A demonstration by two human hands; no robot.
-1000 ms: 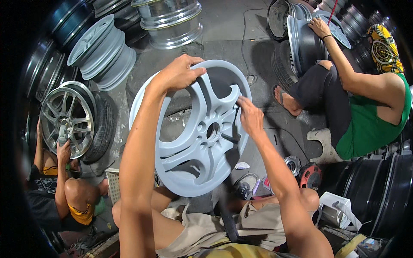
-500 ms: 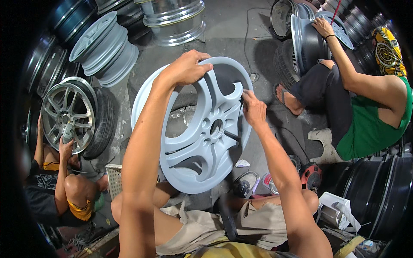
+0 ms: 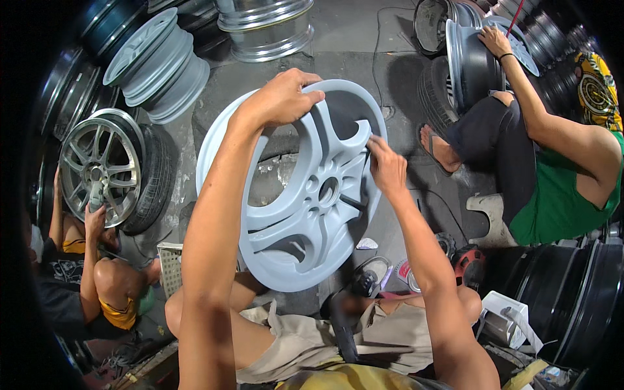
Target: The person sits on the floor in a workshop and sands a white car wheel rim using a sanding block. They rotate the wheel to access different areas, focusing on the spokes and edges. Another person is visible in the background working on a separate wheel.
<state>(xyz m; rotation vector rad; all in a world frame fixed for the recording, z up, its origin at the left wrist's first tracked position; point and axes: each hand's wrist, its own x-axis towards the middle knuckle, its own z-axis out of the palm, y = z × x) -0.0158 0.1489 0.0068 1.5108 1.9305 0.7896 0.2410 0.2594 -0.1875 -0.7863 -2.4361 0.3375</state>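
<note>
A light grey alloy wheel [image 3: 304,220] stands tilted before me, its spoked face toward me and wide cutouts between the spokes. My left hand [image 3: 283,99] is closed round its upper edge, with the thumb over the top of a spoke. At the wheel's right side, my right hand [image 3: 390,170] has its fingers pinched together against the end of a spoke. Whatever may lie between those fingertips is hidden. Through the cutouts the dark floor shows.
At left, a person's hand [image 3: 95,220] holds a power tool [image 3: 97,195] against a spoked wheel [image 3: 78,153]. On the right another person in green [image 3: 559,201] rests a hand on a wheel barrel [image 3: 473,71]. Stacked rims [image 3: 158,71] stand behind; a tin [image 3: 408,276] sits near my knee.
My right hand has shifted slightly along the spoke end. The left hand keeps its hold, and the wheel stays almost where it was. The person at left has moved the tool slightly.
</note>
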